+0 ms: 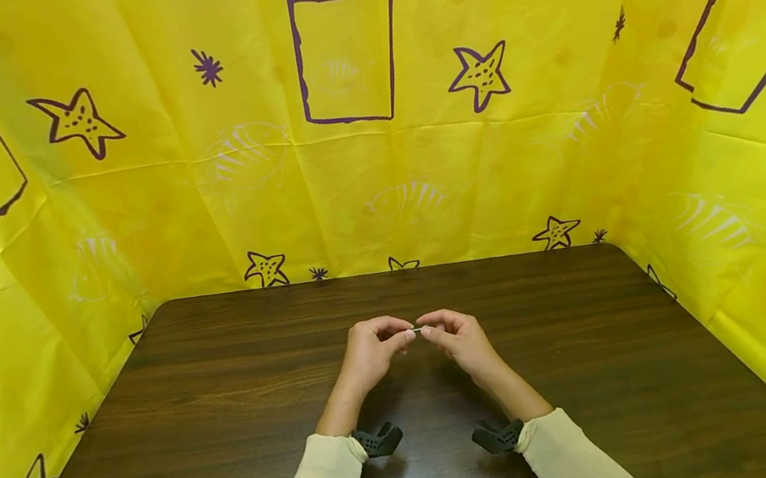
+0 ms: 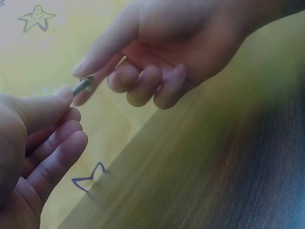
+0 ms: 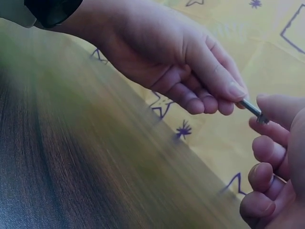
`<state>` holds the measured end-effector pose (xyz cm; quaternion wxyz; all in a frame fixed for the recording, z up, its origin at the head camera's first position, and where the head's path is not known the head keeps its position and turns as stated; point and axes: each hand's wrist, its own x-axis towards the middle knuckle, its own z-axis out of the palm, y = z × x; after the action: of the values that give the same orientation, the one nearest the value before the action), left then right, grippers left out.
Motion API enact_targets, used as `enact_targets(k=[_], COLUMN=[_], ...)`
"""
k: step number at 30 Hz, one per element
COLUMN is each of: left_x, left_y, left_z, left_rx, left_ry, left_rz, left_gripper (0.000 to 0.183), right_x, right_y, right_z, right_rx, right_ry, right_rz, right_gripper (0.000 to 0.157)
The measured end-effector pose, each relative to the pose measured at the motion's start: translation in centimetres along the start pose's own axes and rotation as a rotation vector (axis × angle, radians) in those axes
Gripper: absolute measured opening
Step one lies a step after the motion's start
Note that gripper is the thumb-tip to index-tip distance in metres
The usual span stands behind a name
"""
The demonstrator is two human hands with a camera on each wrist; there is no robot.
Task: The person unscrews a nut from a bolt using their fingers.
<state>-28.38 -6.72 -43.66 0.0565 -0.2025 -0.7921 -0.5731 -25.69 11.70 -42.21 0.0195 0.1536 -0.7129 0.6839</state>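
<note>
Between my hands is a small metal bolt (image 3: pixel 249 106), a thin grey shaft with a small nut (image 3: pixel 262 119) at one end. My left hand (image 1: pixel 368 355) pinches the shaft between thumb and forefinger, hiding its other end. Around the nut end are the thumb and forefinger of my right hand (image 1: pixel 462 339), the nut lying between their tips. The right hand's other fingers (image 2: pixel 145 85) curl toward the palm. In the head view the bolt is a short thin line above the middle of the table.
The dark wood-grain table (image 1: pixel 233 433) spreads beneath both hands. A yellow cloth (image 1: pixel 166 216) with purple starfish and frame drawings rises behind it and on both sides. Black wrist mounts (image 1: pixel 380 441) sit at both cuffs.
</note>
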Motion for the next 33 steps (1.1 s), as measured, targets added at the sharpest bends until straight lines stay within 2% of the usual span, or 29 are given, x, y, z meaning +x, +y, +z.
enact_targets(k=[4,11,22,33], left_x=[0.1,0.1,0.0,0.1], left_y=[-0.1,0.0,-0.1,-0.2], left_z=[0.0,0.0,-0.1,-0.1], left_rx=[0.008,-0.002,-0.011,-0.009], left_ry=[0.004,0.003,0.0,-0.003], left_rz=[0.003,0.01,0.014,-0.019], left_gripper=[0.004,0.005,0.005,0.005], right_x=[0.1,1.1,0.9,0.8], right_y=[0.1,2.8,3.4,3.0], right_z=[0.0,-0.6,-0.5,-0.4], right_rx=[-0.022,-0.001,0.009,0.064], right_ry=[0.005,0.013,0.027,0.013], right_rz=[0.053,0.126,0.06,0.049], right_gripper=[0.02,0.026,0.018,0.019])
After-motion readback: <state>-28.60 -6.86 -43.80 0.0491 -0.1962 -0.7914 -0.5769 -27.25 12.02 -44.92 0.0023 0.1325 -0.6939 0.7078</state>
